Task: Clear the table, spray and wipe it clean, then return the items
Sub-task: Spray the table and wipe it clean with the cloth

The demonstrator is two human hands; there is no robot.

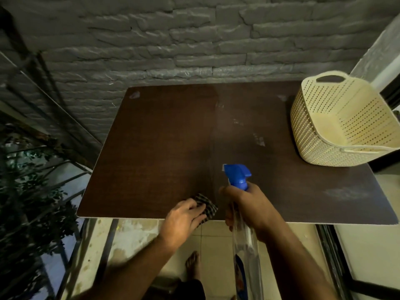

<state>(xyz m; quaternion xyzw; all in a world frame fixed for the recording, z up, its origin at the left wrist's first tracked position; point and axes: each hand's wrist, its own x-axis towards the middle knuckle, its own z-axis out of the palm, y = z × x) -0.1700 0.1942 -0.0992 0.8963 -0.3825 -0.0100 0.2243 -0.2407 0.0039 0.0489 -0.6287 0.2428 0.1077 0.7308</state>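
Dark brown wood-grain laminate — the table top (164, 135) fills the middle of my head view, set against a grey brick-pattern wall (173, 40). I see pale smears on the surface at the far left corner, near the centre-right, and toward the near right edge.

My right hand (249, 206) grips a clear spray bottle (244, 241) around its neck, fingers curled round it. The blue trigger head (237, 175) sits above the hand, nozzle pointing left and away over the table. The bottle body hangs down below the table's near edge; a blue label shows low on it.

My left hand (184, 219) rests on a dark checked cloth (207, 205) at the near edge of the table, just left of the bottle. Its fingers lie fairly straight over the cloth, pressing it down — not wrapped round it, as far as I can tell.

A cream perforated plastic basket (337, 122) stands on the far right corner of the table, tilted, well apart from both hands. I see nothing inside it.

Below the table edge: tiled floor (214, 252) and a bare foot (192, 265). Foliage (28, 191) and metal rails show at left.
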